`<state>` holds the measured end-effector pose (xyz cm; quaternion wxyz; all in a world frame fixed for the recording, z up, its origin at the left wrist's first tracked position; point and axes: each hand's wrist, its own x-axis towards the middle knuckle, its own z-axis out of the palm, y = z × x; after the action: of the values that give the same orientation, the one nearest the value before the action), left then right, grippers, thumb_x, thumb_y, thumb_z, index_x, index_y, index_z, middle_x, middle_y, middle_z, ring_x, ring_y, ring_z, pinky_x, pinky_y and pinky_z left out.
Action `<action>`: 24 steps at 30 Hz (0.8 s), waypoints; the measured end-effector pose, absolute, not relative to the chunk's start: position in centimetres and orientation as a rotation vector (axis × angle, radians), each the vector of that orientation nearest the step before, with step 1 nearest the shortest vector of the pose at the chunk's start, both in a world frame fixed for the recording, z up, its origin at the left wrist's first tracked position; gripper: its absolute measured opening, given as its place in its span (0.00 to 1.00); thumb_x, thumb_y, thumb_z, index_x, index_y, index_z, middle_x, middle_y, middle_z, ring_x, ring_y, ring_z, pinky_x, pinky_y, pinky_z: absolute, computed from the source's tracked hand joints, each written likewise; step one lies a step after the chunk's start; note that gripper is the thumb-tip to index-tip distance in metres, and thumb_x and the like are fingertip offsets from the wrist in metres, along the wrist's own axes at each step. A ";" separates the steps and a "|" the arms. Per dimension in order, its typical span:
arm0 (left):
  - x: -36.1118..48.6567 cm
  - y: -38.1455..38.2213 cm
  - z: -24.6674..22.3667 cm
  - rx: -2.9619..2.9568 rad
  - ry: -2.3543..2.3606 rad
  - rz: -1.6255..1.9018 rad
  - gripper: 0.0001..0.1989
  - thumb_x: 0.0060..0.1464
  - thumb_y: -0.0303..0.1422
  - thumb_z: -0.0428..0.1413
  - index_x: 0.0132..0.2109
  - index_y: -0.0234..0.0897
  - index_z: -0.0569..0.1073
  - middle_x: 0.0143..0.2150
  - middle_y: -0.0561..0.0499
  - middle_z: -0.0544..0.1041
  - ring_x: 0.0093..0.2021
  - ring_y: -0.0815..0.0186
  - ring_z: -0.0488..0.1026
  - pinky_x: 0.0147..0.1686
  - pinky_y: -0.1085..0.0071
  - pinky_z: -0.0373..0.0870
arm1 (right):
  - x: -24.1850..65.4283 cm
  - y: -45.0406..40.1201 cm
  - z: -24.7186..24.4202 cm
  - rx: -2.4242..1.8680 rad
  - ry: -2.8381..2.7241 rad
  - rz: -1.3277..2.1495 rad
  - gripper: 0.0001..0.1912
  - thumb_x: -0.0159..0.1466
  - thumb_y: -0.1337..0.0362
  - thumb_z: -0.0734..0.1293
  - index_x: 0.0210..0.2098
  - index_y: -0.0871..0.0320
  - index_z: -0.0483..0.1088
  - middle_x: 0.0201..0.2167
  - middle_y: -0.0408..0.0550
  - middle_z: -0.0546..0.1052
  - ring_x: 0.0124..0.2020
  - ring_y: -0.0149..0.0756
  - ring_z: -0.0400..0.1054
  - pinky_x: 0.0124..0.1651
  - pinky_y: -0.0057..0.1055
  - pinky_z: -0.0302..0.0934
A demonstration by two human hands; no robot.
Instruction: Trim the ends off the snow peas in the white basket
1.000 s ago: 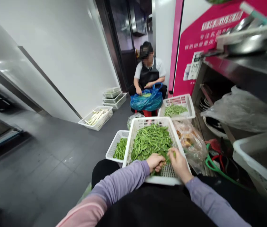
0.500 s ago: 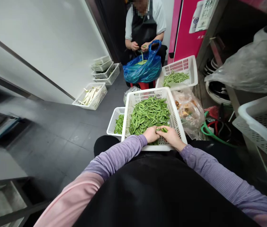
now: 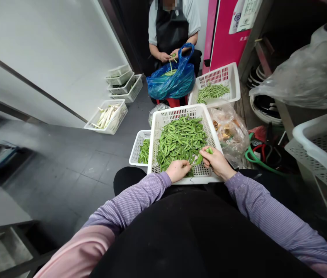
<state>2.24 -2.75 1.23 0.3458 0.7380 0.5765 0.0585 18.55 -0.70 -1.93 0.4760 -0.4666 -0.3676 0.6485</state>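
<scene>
A white plastic basket (image 3: pixel 153 148) full of green snow peas (image 3: pixel 181 139) rests across my lap. Over its near right corner, my right hand (image 3: pixel 217 163) is closed around a few pea pods (image 3: pixel 200 159), one of which pokes out toward the left. My left hand (image 3: pixel 178 170) is pinched shut above the near edge of the pile, a short way left of that pod. Whatever lies between its fingertips is too small to make out; a thin strand seems to run near them. Beneath both hands the basket's slatted bottom shows.
Left of my basket is a smaller basket (image 3: pixel 134 150) with more pods. A co-worker (image 3: pixel 172 31) sits opposite, handling long beans over a blue bag (image 3: pixel 171 83). Nearby are a basket of beans (image 3: pixel 233 85), a clear bag (image 3: pixel 230 131), a basket of white vegetables (image 3: pixel 120 119) and green-handled scissors (image 3: pixel 250 152).
My hands have parted: the right one moved right and up with the pods, the left one moved left and slightly down. The view has shifted a little.
</scene>
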 end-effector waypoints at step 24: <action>1.7 -0.2 -0.5 2.286 1.741 -0.089 0.14 0.52 0.34 0.44 0.34 0.36 0.74 0.35 0.45 0.76 0.36 0.63 0.72 0.35 0.71 0.66 | 17.6 -1.7 -2.4 -1.250 -0.951 1.849 0.18 0.45 0.55 0.70 0.26 0.58 0.60 0.15 0.35 0.64 0.11 0.20 0.48 0.11 0.19 0.45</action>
<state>1.72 -0.24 -0.51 0.1332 0.7882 0.6001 -0.0305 17.55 -1.71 -2.40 0.3500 -0.4827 -0.3673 0.7139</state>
